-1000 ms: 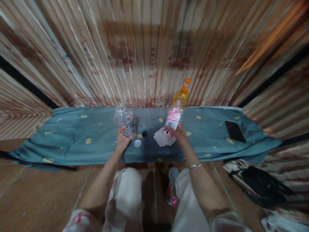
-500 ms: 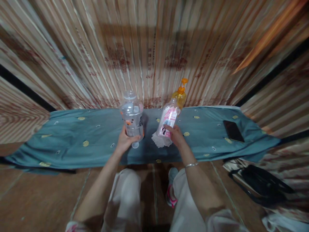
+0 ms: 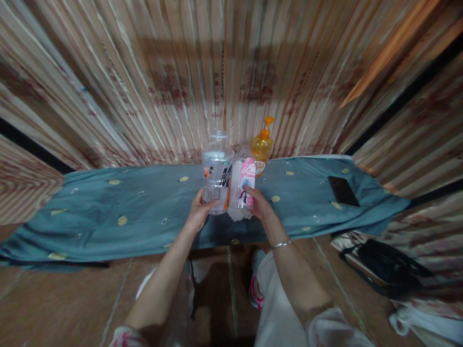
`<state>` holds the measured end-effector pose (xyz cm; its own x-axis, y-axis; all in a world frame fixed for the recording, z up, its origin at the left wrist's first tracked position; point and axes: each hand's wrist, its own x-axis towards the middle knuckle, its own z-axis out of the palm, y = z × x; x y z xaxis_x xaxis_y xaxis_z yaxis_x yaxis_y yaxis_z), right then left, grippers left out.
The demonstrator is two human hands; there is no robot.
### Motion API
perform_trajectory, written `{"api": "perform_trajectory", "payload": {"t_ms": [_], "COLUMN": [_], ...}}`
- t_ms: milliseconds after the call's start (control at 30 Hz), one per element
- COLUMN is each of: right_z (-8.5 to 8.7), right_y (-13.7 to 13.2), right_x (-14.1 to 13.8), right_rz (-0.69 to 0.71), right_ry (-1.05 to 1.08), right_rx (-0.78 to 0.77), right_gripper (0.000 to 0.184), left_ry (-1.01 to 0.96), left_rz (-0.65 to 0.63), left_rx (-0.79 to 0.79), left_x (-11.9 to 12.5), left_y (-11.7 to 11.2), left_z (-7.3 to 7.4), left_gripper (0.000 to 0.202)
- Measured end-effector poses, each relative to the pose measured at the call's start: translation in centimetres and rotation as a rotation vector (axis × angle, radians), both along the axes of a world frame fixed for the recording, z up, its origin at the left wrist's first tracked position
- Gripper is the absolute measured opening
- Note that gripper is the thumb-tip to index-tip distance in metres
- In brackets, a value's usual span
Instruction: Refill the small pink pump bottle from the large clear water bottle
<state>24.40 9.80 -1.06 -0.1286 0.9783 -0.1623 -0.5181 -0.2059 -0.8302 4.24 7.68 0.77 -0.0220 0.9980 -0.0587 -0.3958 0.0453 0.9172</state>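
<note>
My left hand point(image 3: 201, 210) is closed around the lower part of a large clear plastic bottle point(image 3: 216, 168) with orange and black print. Its fingers are mostly hidden behind the bottle. My right hand point(image 3: 257, 201) grips a smaller clear bottle point(image 3: 237, 180) with a pink label, thumb across the label. The two bottles stand side by side, touching or nearly so. Under the pink-labelled bottle a crumpled whitish piece, like tissue or thin plastic point(image 3: 240, 215), shows. Just behind it stands a yellow pump bottle point(image 3: 261, 147) with an orange pump head.
A teal cloth with pineapple prints point(image 3: 152, 202) covers the long, narrow surface. A black phone point(image 3: 343, 191) lies at its right. Patterned curtains point(image 3: 173, 86) hang behind. On the tiled floor at right rests a black bag point(image 3: 390, 265).
My left hand has brought the large bottle to the right, up beside the pink-labelled one, and its print has turned. The pink-labelled bottle is more upright. The view has shifted slightly.
</note>
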Motion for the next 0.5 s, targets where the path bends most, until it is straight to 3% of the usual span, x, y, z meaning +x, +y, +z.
{"api": "perform_trajectory", "payload": {"t_ms": [200, 367, 500], "right_z": [-0.3, -0.9, -1.3], "right_y": [0.1, 0.6, 0.7], "right_x": [0.3, 0.8, 1.0], "right_rz": [0.033, -0.002, -0.027], "right_ry": [-0.012, -0.008, 0.014], "right_rx": [-0.017, -0.059, -0.081], "right_gripper": [0.052, 0.040, 0.039], "left_ry": [-0.108, -0.155, -0.217], "left_rz": [-0.049, -0.070, -0.066], "left_rx": [-0.037, -0.063, -0.076], "left_x": [0.0, 0.0, -0.2], "left_y": [-0.1, 0.4, 0.8], "left_z": [-1.4, -2.5, -3.1], "left_gripper": [0.060, 0.061, 0.049]}}
